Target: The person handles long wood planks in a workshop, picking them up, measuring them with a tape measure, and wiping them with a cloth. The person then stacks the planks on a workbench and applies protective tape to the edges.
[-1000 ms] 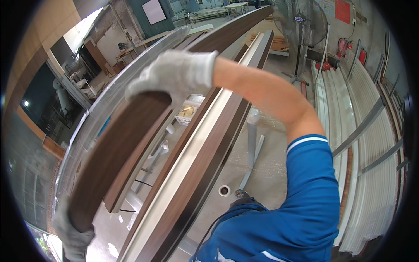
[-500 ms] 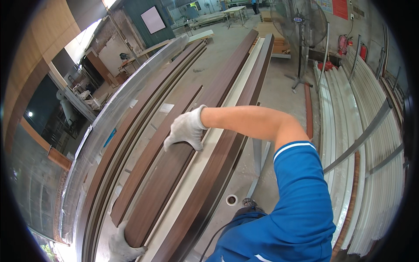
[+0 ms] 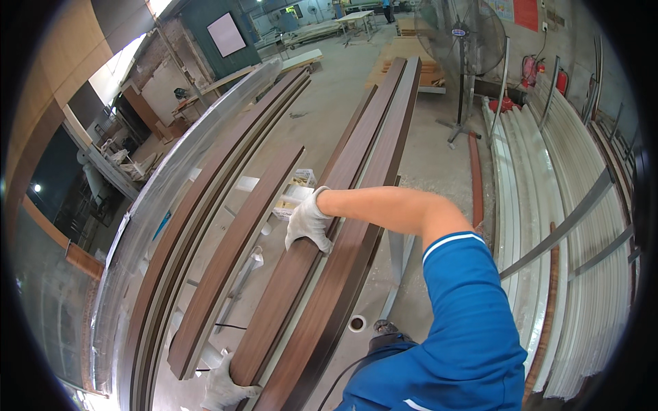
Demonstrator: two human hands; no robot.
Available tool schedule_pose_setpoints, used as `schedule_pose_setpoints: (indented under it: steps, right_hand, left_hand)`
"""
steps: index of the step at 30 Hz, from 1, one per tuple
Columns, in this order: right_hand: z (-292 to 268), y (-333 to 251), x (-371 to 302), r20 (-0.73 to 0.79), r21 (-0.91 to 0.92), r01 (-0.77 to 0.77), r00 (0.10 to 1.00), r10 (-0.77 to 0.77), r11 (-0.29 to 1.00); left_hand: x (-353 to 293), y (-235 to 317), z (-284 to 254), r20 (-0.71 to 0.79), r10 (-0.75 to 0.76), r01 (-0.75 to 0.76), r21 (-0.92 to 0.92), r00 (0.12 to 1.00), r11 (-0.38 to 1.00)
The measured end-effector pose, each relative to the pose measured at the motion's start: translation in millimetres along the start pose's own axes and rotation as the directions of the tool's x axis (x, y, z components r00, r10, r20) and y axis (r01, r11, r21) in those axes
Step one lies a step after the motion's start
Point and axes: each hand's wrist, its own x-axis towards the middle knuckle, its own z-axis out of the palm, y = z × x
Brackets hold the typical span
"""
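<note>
A long dark brown wood-grain plank point(image 3: 279, 281) runs away from me, with both gloved hands on it. My right hand point(image 3: 308, 222) spans its top about midway, thumb and fingers curled down over the edges. At the near end, my left hand point(image 3: 228, 385) grips its left side and end; part of this hand is cut off at the lower edge. Close along the right lies a second brown plank point(image 3: 336, 288), a narrow pale strip showing between the two. A shorter brown plank point(image 3: 233, 257) lies apart on the left.
Farther left are several long brown lengths point(image 3: 199, 198) and a plastic-wrapped bundle point(image 3: 140, 205). A white basket point(image 3: 282, 212) shows below the planks. On the right stand a floor fan point(image 3: 460, 68) and white lengths point(image 3: 534, 198) behind metal posts. A pale ring point(image 3: 357, 323) lies by my foot.
Both hands have shifted right with the held plank, narrowing the pale strip beside the second plank. A wider gap now separates it from the shorter plank, exposing the basket.
</note>
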Motion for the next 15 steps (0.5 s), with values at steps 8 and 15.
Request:
schedule_pose_setpoints:
  steps: [8,15]
  right_hand:
    - [-6.0,17.7,4.5,0.089,0.209,-0.109,0.992,0.092,0.972]
    - [-8.9,26.2,4.8,0.078,0.199,0.023,0.996,-0.040,0.980]
  left_hand:
    - [9.2,-9.3,10.0,0.047,-0.027,0.035,-0.168,0.999,0.985]
    - [12.3,4.9,-2.4,0.170,-0.289,0.320,-0.197,0.942,0.927]
